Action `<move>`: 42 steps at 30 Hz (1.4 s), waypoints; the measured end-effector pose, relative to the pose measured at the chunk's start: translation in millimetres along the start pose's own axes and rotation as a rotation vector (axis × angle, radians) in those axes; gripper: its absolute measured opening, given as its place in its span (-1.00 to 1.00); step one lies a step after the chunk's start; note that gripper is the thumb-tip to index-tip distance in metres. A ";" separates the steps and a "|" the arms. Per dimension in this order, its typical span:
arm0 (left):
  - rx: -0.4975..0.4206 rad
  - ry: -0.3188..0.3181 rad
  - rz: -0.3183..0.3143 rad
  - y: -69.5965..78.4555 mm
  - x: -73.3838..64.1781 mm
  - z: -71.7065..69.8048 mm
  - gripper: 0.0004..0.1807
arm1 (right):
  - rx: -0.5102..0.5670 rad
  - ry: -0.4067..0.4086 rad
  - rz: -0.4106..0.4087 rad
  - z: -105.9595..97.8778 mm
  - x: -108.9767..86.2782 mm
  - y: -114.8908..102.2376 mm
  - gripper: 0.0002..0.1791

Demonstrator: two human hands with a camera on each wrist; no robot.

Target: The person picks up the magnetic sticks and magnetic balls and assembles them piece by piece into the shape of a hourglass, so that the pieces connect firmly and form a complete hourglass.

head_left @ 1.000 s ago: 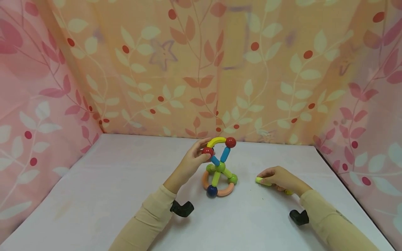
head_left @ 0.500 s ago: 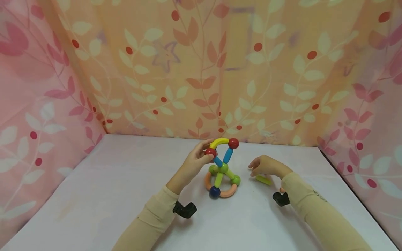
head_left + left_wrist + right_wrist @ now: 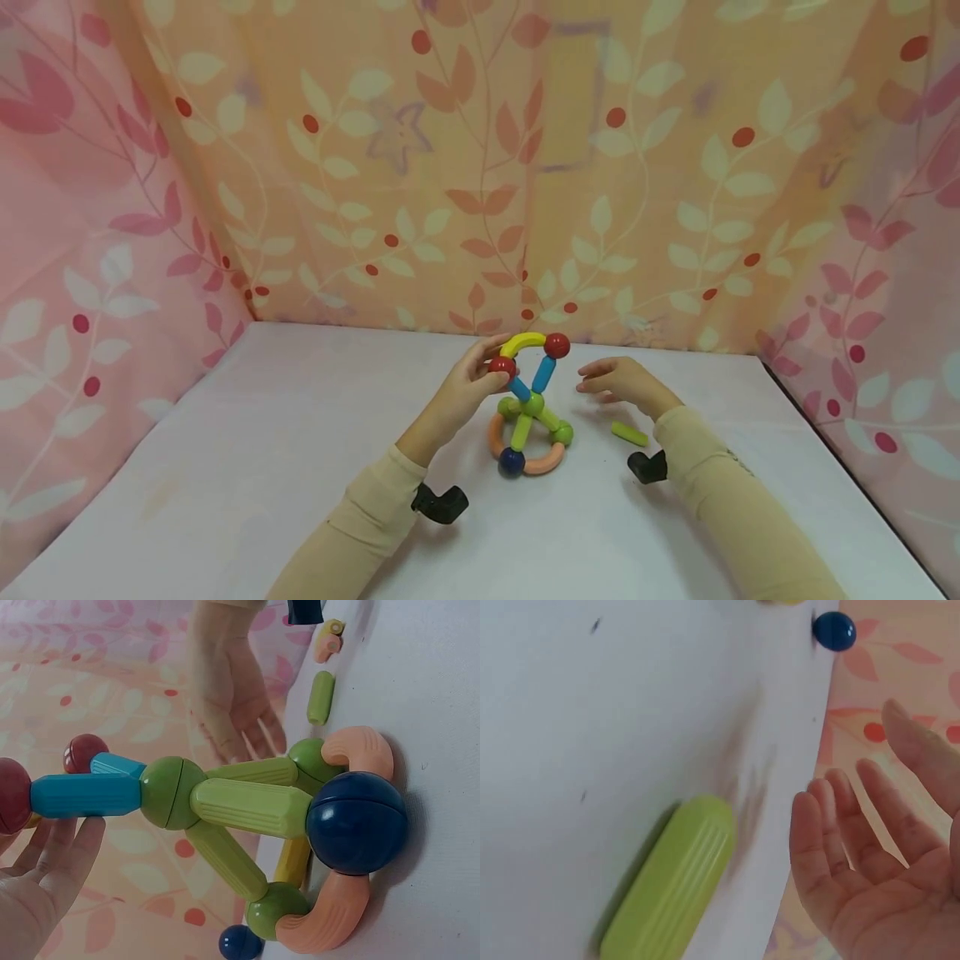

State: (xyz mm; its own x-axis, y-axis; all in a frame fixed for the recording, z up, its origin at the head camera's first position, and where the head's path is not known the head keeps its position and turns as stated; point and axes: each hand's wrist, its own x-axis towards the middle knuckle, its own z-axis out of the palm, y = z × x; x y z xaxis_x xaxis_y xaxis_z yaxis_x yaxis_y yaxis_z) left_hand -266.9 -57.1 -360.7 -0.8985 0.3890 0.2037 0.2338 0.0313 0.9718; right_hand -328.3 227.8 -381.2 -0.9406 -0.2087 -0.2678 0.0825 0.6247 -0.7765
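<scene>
A ball-and-stick toy structure (image 3: 532,403) stands on the table: peach curved pieces and lime sticks form the base, blue sticks and a yellow arc the top. My left hand (image 3: 457,404) holds it at the upper left red ball (image 3: 502,367), thumb in front and fingers behind. To the structure's right, my right hand (image 3: 626,385) hovers above the table, holding nothing. Its fingers are spread and slightly bent in the right wrist view. A loose lime stick (image 3: 629,433) lies just below that hand. The navy ball (image 3: 358,823) at the base faces the left wrist camera.
Behind the structure, a loose blue ball (image 3: 240,943) and a yellow piece (image 3: 292,862) show in the left wrist view. Small yellow and peach pieces (image 3: 330,641) lie beyond the lime stick. Floral cloth (image 3: 480,167) encloses the white table (image 3: 300,400) at back and sides.
My right hand has let go of the lime stick, leaving it on the table, and has moved up and left towards the structure. My left hand keeps its hold on the red ball.
</scene>
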 end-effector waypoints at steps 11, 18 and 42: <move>-0.021 0.007 0.011 2.5 0.7 0.0 -0.40 | -0.059 0.006 0.024 -5.9 -10.4 11.7 -0.46; -0.015 -0.003 0.002 4.3 -0.7 -2.2 -0.39 | -0.139 -0.041 0.141 -17.4 -35.0 36.1 -0.46; -0.017 -0.014 0.001 2.0 -1.0 -1.5 -0.40 | 0.398 0.365 -0.267 68.6 -83.5 -42.6 -0.59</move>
State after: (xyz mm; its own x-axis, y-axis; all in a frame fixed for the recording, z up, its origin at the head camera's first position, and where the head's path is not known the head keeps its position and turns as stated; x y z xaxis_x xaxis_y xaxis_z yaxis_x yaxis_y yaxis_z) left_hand -266.1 -58.8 -358.8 -0.8928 0.4020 0.2032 0.2283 0.0149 0.9735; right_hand -230.7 166.9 -364.9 -0.9922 -0.0036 0.1244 -0.1216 0.2422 -0.9626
